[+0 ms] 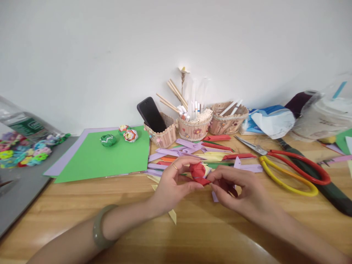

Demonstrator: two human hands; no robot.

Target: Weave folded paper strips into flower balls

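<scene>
Both hands meet at the middle of the wooden table over a small ball of folded red paper (197,171). My left hand (176,179), with a ring on one finger, closes on the ball's left side. My right hand (236,185) pinches the end of a red strip at the ball's lower right; its curled fingers partly hide more dark red paper. Behind the hands lie folded paper strips (189,146) in purple, red, yellow, orange and green. A pale yellow strip (172,216) lies beneath my left hand.
Scissors (291,172) with red and yellow handles lie at right. Green paper (110,165) at left bears several folded paper balls (130,135). Decorated wooden baskets (195,128) stand by the wall, one holding a phone (151,113). A lidded cup (321,117) stands far right.
</scene>
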